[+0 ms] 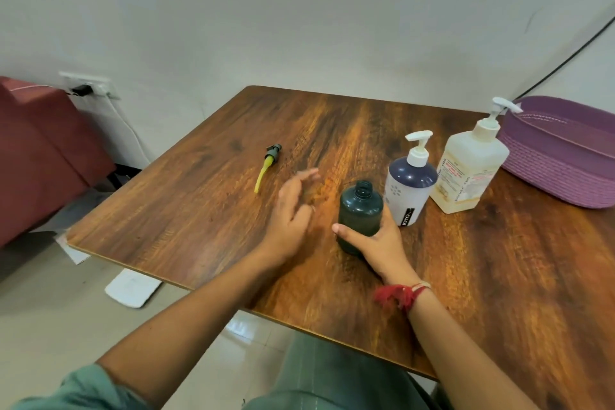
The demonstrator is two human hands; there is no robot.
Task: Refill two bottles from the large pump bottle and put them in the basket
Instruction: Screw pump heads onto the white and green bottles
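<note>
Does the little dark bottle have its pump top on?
No, the dark bottle has a bare open neck, and a pump top with a yellow tube lies apart from it on the table.

One word you can read: JOYO.
It stands on the black strip low on the navy-and-white pump bottle; the red print on the large pump bottle is too blurred.

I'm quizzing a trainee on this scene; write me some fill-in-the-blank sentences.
1. The right hand grips a bottle coloured dark ___.
2. The loose pump on the table has a ___ tube.
3. The left hand holds ___.
4. The basket is coloured ___.
Missing: green; yellow; nothing; purple.
</note>
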